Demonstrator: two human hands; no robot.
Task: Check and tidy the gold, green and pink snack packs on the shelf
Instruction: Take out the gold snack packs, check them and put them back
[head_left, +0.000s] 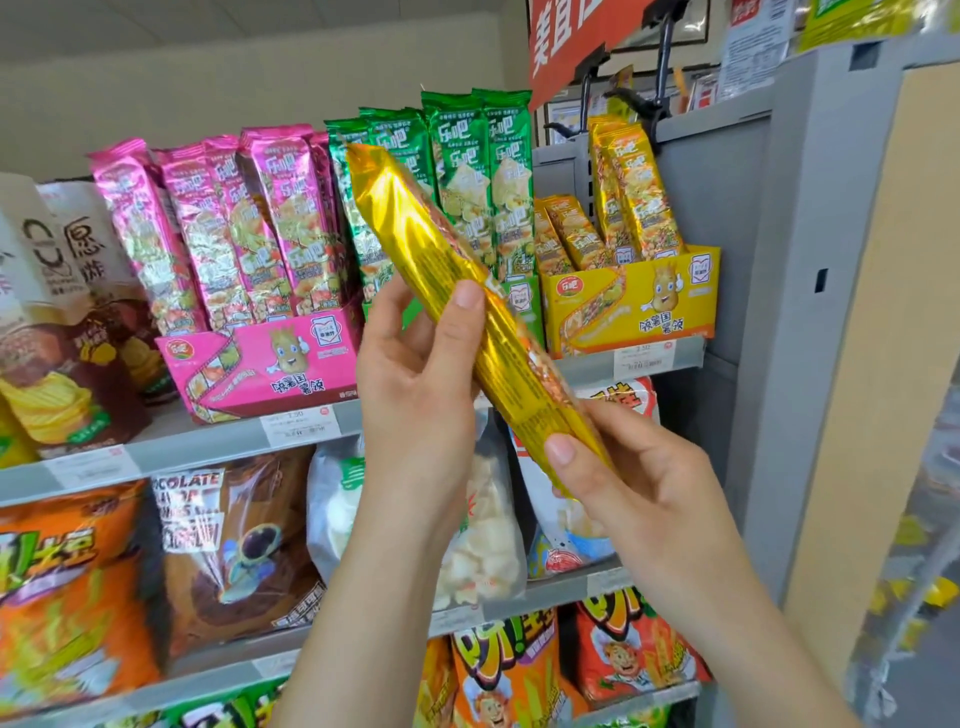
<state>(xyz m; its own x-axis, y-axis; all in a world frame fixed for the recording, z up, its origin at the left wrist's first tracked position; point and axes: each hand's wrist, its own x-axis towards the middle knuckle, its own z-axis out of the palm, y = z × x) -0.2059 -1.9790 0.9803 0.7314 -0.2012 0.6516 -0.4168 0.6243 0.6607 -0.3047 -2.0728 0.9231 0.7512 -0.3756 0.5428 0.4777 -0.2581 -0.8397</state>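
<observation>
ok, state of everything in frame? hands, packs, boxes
held gold pack, off the shelf, tilted, top end up-left
left hand, holds its middle
right hand, holds its lower end
boxed gold packs, standing in yellow box, uneven heights
yellow box, on shelf, open top
green packs, upright, partly hidden behind held gold pack
pink packs, standing in pink box, leaning left
pink box, on shelf, open top

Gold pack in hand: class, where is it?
Centre of head view: gold pack slants before the green packs, left hand gripping its middle, right hand its lower end.
</observation>
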